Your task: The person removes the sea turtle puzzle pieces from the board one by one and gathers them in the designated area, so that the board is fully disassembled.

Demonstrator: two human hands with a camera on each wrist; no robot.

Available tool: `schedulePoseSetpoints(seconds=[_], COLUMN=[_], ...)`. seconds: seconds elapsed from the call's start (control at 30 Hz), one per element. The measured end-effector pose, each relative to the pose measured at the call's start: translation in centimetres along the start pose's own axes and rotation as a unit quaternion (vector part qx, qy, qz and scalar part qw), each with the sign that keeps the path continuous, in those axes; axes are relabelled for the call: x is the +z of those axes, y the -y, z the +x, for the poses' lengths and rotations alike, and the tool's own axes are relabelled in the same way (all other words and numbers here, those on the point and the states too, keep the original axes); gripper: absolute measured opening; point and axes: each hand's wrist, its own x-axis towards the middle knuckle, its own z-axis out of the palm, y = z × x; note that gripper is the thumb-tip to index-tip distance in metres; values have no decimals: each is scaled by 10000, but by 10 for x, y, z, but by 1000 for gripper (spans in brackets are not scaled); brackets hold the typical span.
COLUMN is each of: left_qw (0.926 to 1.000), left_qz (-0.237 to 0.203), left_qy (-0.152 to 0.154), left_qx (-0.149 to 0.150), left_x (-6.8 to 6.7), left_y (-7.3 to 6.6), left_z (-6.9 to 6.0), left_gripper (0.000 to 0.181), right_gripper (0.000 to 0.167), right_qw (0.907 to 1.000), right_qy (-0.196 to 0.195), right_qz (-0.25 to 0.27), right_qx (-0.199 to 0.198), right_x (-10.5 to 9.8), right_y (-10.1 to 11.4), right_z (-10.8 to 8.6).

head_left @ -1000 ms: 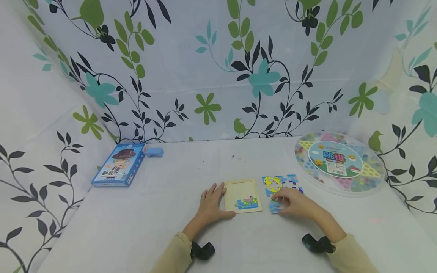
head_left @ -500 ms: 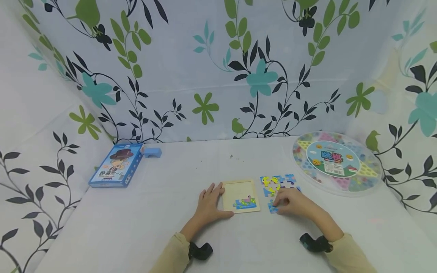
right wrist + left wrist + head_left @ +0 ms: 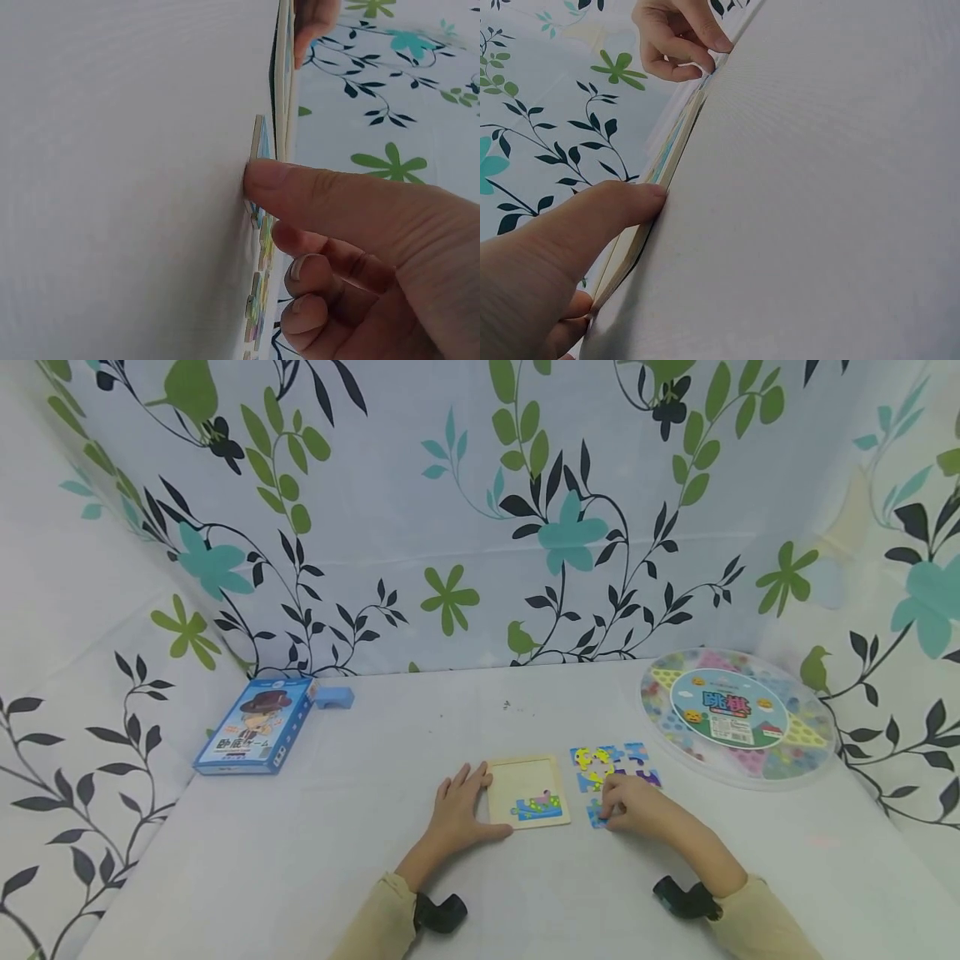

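A square wooden puzzle tray (image 3: 513,781) lies on the table, with joined blue, green and pink pieces (image 3: 540,808) in its lower right part. My left hand (image 3: 459,814) rests along the tray's left side with straight, spread fingers; its thumb (image 3: 641,199) presses the near edge. To the right lie several loose jigsaw pieces (image 3: 596,762), blue, yellow and purple. My right hand (image 3: 637,806) pinches the nearest blue jigsaw piece (image 3: 595,815), which is low at the table. In the right wrist view, the thumb (image 3: 274,180) covers part of that piece.
A round, clear board game case (image 3: 738,760) lies at the back right. At the back left are a blue game box (image 3: 251,727) and a small blue block (image 3: 333,697). A patterned cloth (image 3: 480,527) hangs behind the white table (image 3: 375,735).
My right hand shifts slightly and the blue piece under it turns a little, its near end tilting. The left hand stays on the tray. The head view drifts slightly.
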Motion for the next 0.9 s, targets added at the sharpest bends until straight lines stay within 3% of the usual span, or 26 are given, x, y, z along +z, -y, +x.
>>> schedulePoseSetpoints(seconds=[0.53, 0.9], left_qw=[10000, 10000], left_qz=[-8, -31], left_qy=[-5, -11], left_qx=[-6, 30], left_x=[-3, 2], left_y=[1, 3], left_z=[-1, 1], left_gripper=[86, 86], right_gripper=[8, 15], right_qw=[9999, 9998], right_qy=[-46, 6], right_qz=[90, 147], right_qx=[-53, -150], right_x=[3, 3], right_y=[0, -1], right_z=[0, -1])
